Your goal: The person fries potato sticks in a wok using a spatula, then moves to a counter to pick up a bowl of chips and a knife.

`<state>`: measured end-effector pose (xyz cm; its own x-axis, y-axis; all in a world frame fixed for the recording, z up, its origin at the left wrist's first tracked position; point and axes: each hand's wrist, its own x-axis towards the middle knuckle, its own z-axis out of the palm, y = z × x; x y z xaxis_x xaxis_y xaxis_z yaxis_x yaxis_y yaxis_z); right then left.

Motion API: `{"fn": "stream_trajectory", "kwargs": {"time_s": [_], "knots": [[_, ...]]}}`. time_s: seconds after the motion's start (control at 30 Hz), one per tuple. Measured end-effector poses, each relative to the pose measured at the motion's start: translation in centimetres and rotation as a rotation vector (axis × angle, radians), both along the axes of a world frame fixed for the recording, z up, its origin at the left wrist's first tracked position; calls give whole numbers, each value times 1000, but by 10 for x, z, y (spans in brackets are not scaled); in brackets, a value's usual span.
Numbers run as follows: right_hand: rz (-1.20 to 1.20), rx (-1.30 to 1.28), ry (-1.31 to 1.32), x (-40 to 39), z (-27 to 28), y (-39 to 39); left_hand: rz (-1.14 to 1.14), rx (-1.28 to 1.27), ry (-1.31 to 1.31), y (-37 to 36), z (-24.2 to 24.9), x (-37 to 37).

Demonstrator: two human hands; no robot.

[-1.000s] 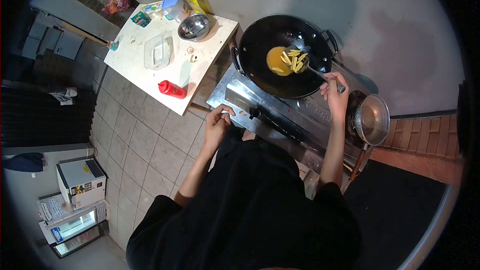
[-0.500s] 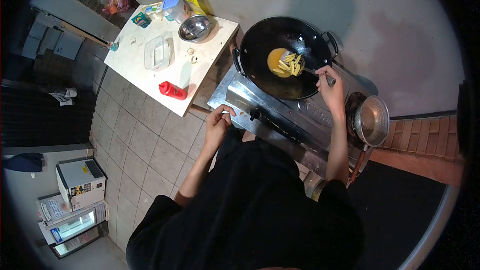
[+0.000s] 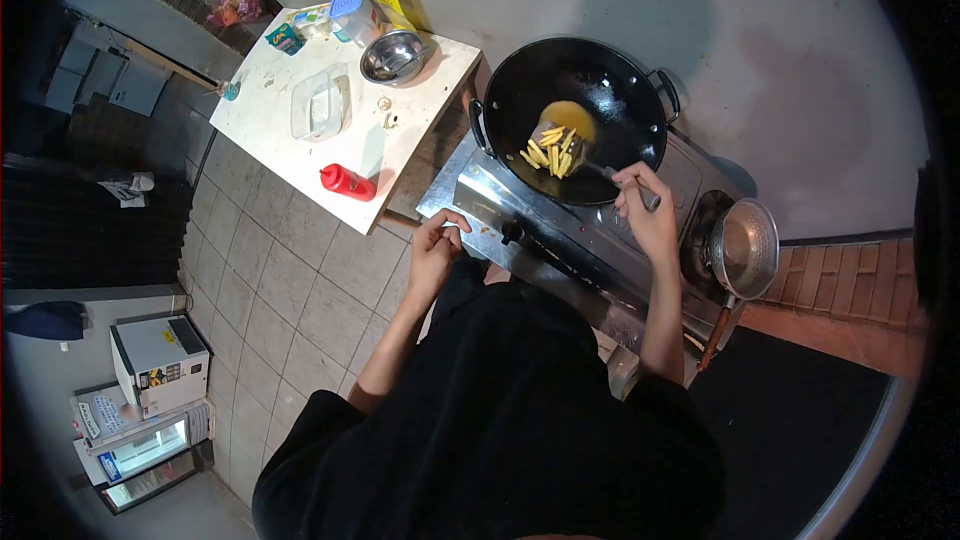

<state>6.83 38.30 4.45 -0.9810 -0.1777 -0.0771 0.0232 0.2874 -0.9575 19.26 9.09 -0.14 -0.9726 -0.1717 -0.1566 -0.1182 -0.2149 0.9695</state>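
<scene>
My right hand (image 3: 648, 208) is closed around the handle of a long metal spatula (image 3: 598, 169), which reaches into a black two-handled wok (image 3: 520, 70). French fries (image 3: 556, 152) lie over the spatula's head, largely hiding it, at the near side of the wok. Just beyond them is a small pool of yellow-brown oil (image 3: 575, 118). My left hand (image 3: 436, 245) hovers by the front left corner of the steel gas stove (image 3: 470, 185), fingers loosely bent and holding nothing.
A hammered metal saucepan (image 3: 745, 245) sits on the right burner, its wooden handle pointing toward me. On the white table (image 3: 270, 105) at left stand a red squeeze bottle (image 3: 347, 182), a clear plastic container (image 3: 317, 107), a steel bowl (image 3: 393, 57) and a lidded tub (image 3: 355, 12).
My right hand has drawn the spatula nearer to me and slightly left. The fries have shifted left and toward the wok's near side. My left hand stays in place.
</scene>
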Motion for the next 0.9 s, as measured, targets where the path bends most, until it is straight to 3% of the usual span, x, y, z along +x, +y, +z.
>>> {"fn": "stream_trajectory", "kwargs": {"time_s": [0.53, 0.63, 0.7, 0.9], "knots": [[-144, -128, 90, 29, -28, -25, -26, -40, -44, 2, -3, -9], [-151, -95, 30, 33, -26, -30, -59, -17, -42, 1, -2, -11], [-149, 29, 182, 37, -30, -35, -79, -20, -43, -3, -2, -15], [-201, 40, 180, 58, -30, -48, -176, -54, -28, -20, 6, -42]]}}
